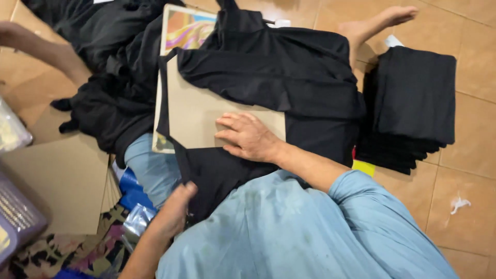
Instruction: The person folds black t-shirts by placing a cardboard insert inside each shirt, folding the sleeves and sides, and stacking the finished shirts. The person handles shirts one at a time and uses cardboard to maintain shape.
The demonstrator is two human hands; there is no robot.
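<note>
A black garment lies spread over my lap with a brown cardboard sheet laid on it. My right hand presses flat on the cardboard's lower right part, fingers apart. My left hand grips the garment's lower left edge near my knee. The top of the garment is folded down over the upper part of the cardboard. A colourful printed board lies under the garment at the far end.
A neat stack of folded black garments sits on the tiled floor at right. A loose heap of black clothes lies at left, with another person's arm beside it. More cardboard sheets lie at lower left. A bare foot rests at the top.
</note>
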